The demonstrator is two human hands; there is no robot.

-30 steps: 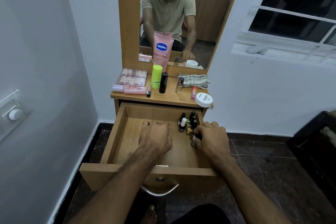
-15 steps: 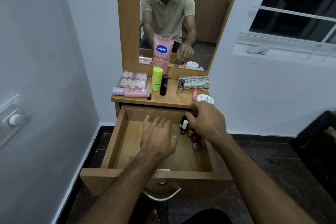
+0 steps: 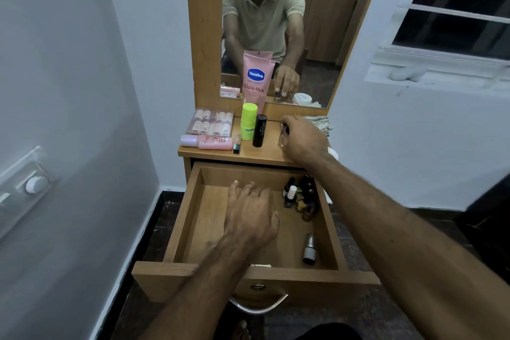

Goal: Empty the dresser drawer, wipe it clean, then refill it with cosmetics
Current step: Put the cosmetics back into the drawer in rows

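White walls close in on a narrow wooden dresser, whose small tabletop (image 3: 265, 156) is already crowded: from the left, a clear flat box of pale nail tips (image 3: 210, 124), a pink bottle lying on its side (image 3: 208, 142), an upright lime-green stick (image 3: 249, 125), a tall black tube (image 3: 259, 130) and, behind them against the mirror, a pink Vaseline lotion tube (image 3: 256, 80). Below, the open wooden drawer (image 3: 182, 223) has its left and middle floor bare, and the left hand (image 3: 249, 215) hovers or rests there with fingers spread and relaxed, holding nothing. A cluster of dark nail-polish bottles (image 3: 302, 194) stands in the far right corner, with one silver-capped bottle (image 3: 309, 248) lying alone nearer the front, so the emptying looks unfinished. On the right, the right hand (image 3: 302, 136) pinches a small clear glass bottle (image 3: 282, 136) at its cap, just by the black tube; a folded striped cloth (image 3: 323, 123) lies behind it. Setting that bottle down carelessly could knock the tall tube or green stick over, domino fashion, and anything rolling toward the near edge would likely drop into the drawer or onto the dark tiled floor. Free tabletop remains mostly as a strip along the near edge, while the right forearm crossing the drawer's far right corner passes just above the polish cluster and could clip it.
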